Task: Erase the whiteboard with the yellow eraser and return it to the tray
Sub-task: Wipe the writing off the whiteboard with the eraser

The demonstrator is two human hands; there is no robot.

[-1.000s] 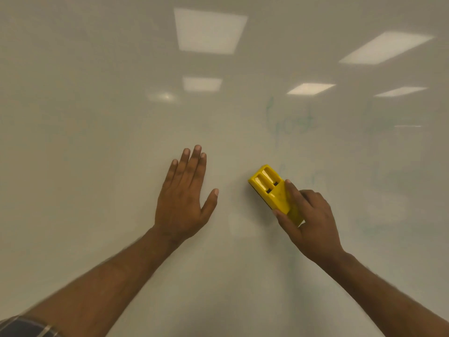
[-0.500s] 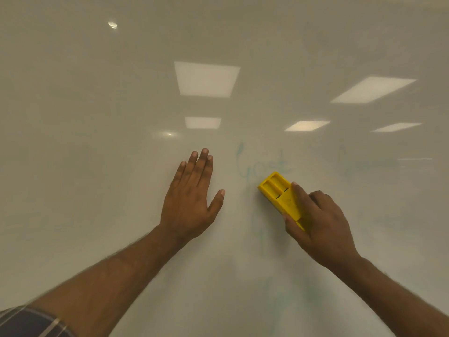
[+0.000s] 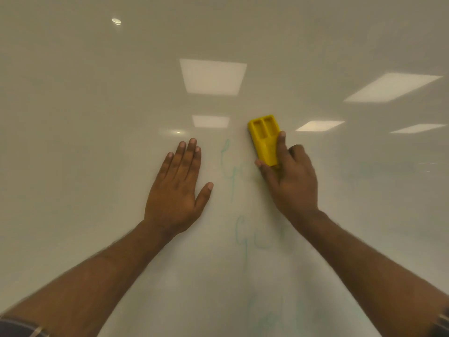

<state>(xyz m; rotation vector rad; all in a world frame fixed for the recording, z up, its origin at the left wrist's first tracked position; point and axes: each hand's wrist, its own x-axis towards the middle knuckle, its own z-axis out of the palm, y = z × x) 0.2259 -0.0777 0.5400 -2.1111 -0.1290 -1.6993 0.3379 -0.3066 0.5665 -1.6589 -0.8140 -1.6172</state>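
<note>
While the whiteboard fills the whole frame, none of its edges show anywhere, and no tray is in sight. Its left third is bare glossy surface, with only a small round glint of light at the upper left. Plenty of unmarked board lies open above and to the left of the hands.

Just left of centre, the left hand lies flat against the board, fingers stretched straight and close together, thumb splayed out to the right, gripping nothing. Its forearm runs down to the lower left corner, where a bit of striped sleeve peeks in.

Between the two hands, faint greenish writing runs down the middle of the board, with more pale loops lower down toward the bottom edge of the frame. These marks are smeared and I cannot read them.

Right of centre, the yellow eraser sits pressed on the board, standing nearly upright with its two recessed slots at the top. The right hand grips its lower half, forefinger laid up along its right side, thumb on the left side, the other fingers curled behind.

Reflected ceiling lights stretch across the upper middle and right. The right side of the board carries only very faint traces of colour.
</note>
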